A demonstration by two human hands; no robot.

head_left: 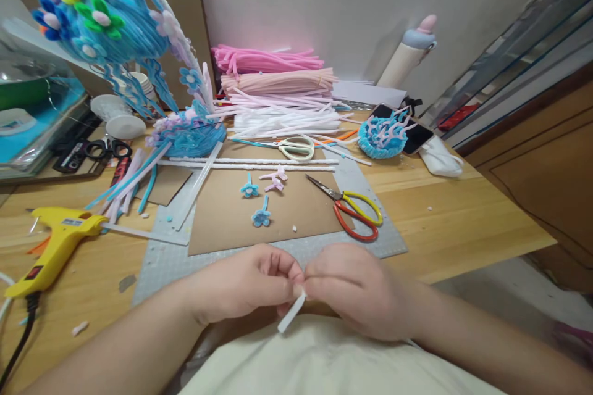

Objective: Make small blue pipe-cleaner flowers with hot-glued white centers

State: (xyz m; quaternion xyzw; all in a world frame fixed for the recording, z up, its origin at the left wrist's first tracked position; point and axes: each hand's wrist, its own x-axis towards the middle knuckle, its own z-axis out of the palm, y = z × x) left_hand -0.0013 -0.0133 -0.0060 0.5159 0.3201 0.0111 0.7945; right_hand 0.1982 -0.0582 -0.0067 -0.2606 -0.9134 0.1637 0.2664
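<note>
My left hand [259,284] and my right hand [354,290] meet at the table's front edge, close to my lap. Both are closed, their fingertips pinching a short white pipe cleaner [291,313] whose free end points down and left. The rest of it is hidden by the fingers. Ahead of them, on a brown cardboard sheet [222,222], lie two blue pipe-cleaner flowers, one [261,216] nearer than the other [249,186], beside small pale pink flowers [274,181]. Scissors with red and yellow handles [359,215] rest at the sheet's right edge.
A yellow glue gun [58,244] lies at left. Behind it stands a blue fuzzy jellyfish-like decoration [125,24] on a blue base [194,139]. Bundles of pink and white pipe cleaners [282,122], pale-handled scissors [296,148], a blue fuzzy piece [382,136] and a bottle [403,58] are farther back.
</note>
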